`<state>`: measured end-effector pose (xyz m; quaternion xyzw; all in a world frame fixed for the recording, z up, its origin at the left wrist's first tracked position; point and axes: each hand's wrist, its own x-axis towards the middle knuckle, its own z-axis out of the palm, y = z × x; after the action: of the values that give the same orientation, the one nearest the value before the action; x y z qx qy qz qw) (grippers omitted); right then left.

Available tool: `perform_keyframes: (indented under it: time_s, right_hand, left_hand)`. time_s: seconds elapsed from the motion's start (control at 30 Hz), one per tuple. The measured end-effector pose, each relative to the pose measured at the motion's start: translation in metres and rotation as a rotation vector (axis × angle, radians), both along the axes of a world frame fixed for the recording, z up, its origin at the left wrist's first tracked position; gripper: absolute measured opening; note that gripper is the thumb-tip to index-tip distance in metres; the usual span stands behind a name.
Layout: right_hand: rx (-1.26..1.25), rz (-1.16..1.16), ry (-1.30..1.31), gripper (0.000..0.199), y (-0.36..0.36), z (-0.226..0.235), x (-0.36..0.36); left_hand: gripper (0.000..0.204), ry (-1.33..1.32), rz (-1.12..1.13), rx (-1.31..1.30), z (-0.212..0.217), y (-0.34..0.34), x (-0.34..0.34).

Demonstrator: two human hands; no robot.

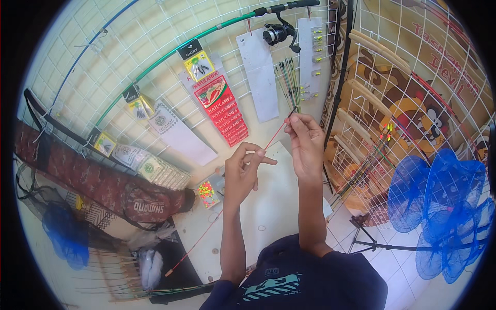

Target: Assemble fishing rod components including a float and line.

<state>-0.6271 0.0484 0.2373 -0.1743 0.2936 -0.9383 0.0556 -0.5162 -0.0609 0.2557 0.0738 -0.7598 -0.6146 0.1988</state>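
1. At the far left, a camouflage bag [93,175] leans slantwise along the wall, probably to save floor space, with a dark strap above it and a blue net [64,235] nearer.
2. Right of the bag, the thin red rod [275,136] has its lower end over the near left of the white table [276,206]. It slants up past the left forearm to the right hand; that long overhang seems to explain why two points of support are used.
3. A clear box of bright beads [207,195] sits on the table just left of the left hand, perhaps placed for easy reach.
4. The left hand [243,168] is partly curled, the rod between thumb and fingers, other fingers loose. It looks like a steadying hold; how firm, I cannot tell.
5. Beyond it, a strip of red packets [222,113] hangs below a green fishing rod [155,64] set across the white grid, likely to keep both visible.
6. The right hand [307,147], higher and farther, pinches the rod's dark upper end with its fingertips, presumably for fine control.
7. At the right, blue nets [439,201] hang beside the grid, apparently so the mesh stays spread.
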Motion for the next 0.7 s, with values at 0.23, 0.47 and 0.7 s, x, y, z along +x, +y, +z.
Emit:
perform_keyframes:
  time_s: [0.23,0.47,0.7]
  right_hand:
    - [-0.009,-0.047,-0.031,0.015,-0.0018,0.0031,-0.0006]
    - [-0.022,-0.050,-0.026,0.016,-0.0026,0.0032,-0.0022]
    - [-0.017,-0.039,-0.024,0.016,-0.0015,0.0042,-0.0036]
  left_hand:
    - [0.012,0.000,0.004,0.010,0.0021,0.0006,-0.0010]
    - [0.011,-0.009,0.021,0.002,0.0037,0.0008,-0.0013]
    - [0.012,-0.020,0.023,0.006,0.0034,0.0014,-0.0017]
